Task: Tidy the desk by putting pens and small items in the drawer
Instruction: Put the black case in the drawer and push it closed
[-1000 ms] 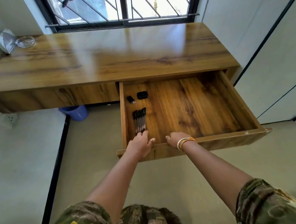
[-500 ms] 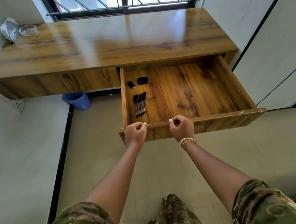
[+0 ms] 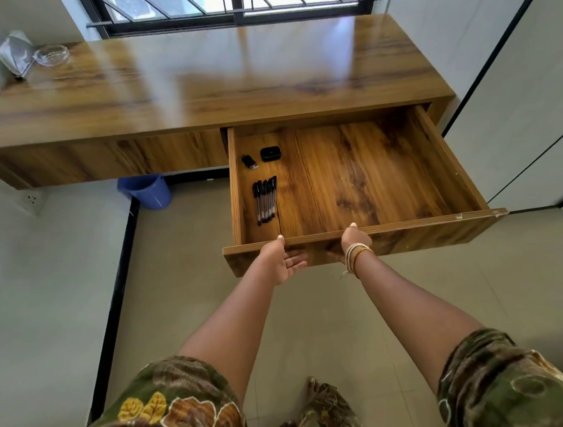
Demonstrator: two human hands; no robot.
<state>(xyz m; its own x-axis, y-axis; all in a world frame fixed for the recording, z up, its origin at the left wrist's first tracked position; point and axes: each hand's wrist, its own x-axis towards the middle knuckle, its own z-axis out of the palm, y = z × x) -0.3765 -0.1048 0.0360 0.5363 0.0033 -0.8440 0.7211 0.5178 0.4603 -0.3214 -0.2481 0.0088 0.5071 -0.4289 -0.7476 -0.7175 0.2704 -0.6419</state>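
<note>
Drawer [image 3: 361,231] is hanging fully open under the desk [image 3: 192,91]. Pens [image 3: 265,199] are lying bunched near its left wall, two small black items [image 3: 262,156] sitting behind them. Left hand [image 3: 281,259] is open, palm against the front panel, thumb on the top edge. Right hand [image 3: 353,242] is cupping the panel likewise; its fingers are hidden underneath. Both are bearing left of centre, so the wide, stiff wooden drawer is probably going to rack on a push. Pens are light and likely to roll.
</note>
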